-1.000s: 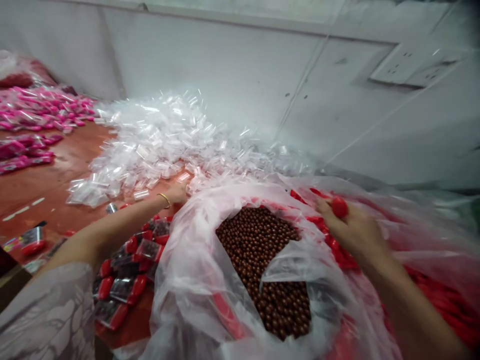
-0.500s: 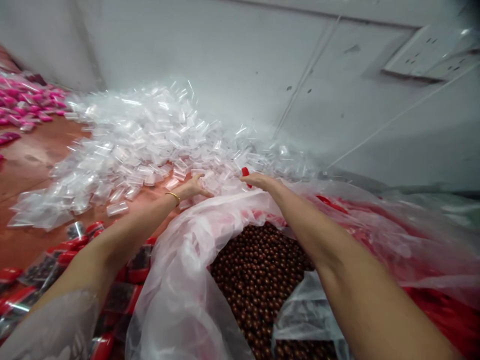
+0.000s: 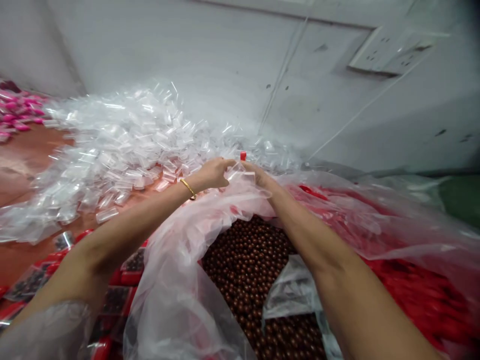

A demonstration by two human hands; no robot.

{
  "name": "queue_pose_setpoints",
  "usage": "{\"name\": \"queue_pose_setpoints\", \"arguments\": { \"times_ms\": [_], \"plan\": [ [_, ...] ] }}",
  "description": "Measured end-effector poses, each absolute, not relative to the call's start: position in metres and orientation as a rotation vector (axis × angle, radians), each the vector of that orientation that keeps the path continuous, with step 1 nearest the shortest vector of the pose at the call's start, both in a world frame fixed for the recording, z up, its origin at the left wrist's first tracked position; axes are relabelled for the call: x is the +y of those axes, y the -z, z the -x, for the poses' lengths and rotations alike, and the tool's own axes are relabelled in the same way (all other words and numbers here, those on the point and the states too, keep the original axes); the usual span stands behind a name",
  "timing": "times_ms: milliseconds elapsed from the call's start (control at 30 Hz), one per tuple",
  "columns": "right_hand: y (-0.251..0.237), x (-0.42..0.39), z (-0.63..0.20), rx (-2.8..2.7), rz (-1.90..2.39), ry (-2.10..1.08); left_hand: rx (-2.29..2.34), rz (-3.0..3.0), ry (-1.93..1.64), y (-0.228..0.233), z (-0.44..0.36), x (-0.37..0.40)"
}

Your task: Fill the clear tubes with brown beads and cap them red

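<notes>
My left hand (image 3: 214,173), with a gold bracelet on the wrist, is closed on a small clear plastic container (image 3: 242,175) at the middle of the view. My right hand (image 3: 258,174) is right beside it, its fingers bent round a small red cap (image 3: 243,156); part of that grip is hidden. Both hands are above the far rim of a translucent plastic bag (image 3: 180,275). Inside the bag lie many dark brown round balls (image 3: 251,260) and a clear plastic piece (image 3: 292,290), partly behind my right forearm.
A heap of clear containers (image 3: 123,135) lies on the reddish floor (image 3: 26,165) against the white wall (image 3: 225,60). Filled red-capped containers (image 3: 116,300) crowd the lower left. Red pieces in a bag (image 3: 412,295) stand right. Pink items (image 3: 18,112) lie far left; a socket panel (image 3: 378,52) is on the wall.
My left hand has moved right from the heap to my right hand, closing on a clear container. The red cap stays in my right hand. The view has shifted rightward.
</notes>
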State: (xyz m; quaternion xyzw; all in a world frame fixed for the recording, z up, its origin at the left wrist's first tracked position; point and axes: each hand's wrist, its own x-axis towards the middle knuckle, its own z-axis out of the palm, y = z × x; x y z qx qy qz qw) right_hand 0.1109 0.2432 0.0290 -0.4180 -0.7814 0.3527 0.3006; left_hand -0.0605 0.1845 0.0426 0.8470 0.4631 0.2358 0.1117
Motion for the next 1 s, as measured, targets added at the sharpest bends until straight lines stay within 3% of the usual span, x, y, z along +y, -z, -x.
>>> {"name": "queue_pose_setpoints", "arguments": {
  "times_ms": [167,400,700,833,1000],
  "plan": [
    [-0.048,0.208,-0.124,-2.028,1.178,-0.985,1.034,-2.851,-0.661,-0.057,0.045,0.132],
    [-0.05,0.136,-0.15,-2.207,1.275,-0.266,0.801,-2.927,-0.44,-0.039,0.043,0.069],
    [-0.041,0.04,-0.188,-2.109,1.276,0.134,0.815,-2.946,-0.205,-0.042,0.06,0.015],
    [-0.029,0.004,-0.196,-2.036,1.368,0.105,0.902,-3.09,-0.071,-0.033,0.051,-0.004],
    [-0.001,-0.016,-0.192,-1.955,1.418,-0.301,1.042,-3.023,0.141,-0.019,0.038,-0.015]
  ]
}}
